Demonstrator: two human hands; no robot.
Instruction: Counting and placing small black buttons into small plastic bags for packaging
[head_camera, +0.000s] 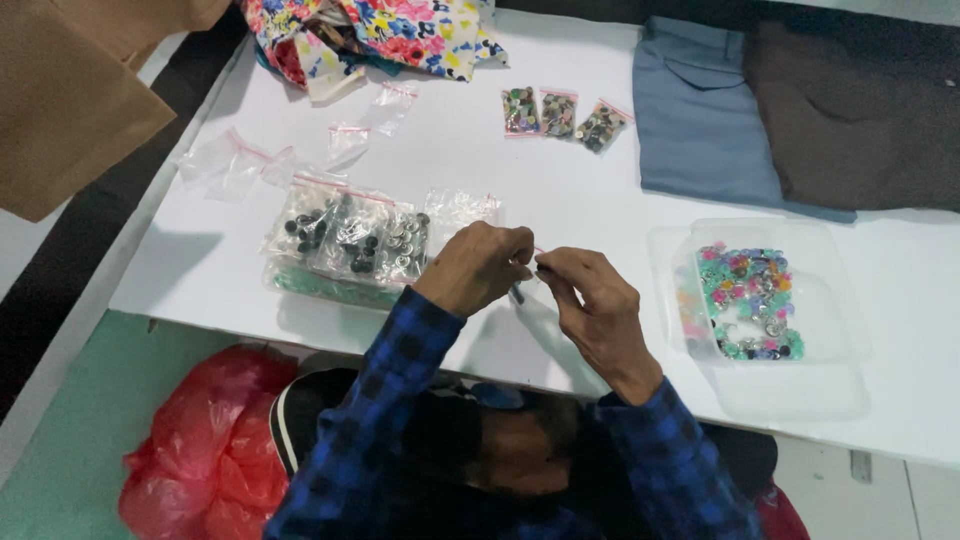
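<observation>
Here, mid-frame, your left hand (478, 268) and right hand (590, 300) meet over the white table (560, 190), fingertips pinched shut on a small clear zip bag (527, 290), its contents too small to tell. Just left of them lie filled clear bags of dark and silvery buttons (350, 240), with empty bags (235, 160) upper left. At right, well apart, a clear plastic tray (760, 300) holds mixed coloured buttons; three small button packets (560, 115) sit top centre beside folded grey-blue cloth (700, 120).
</observation>
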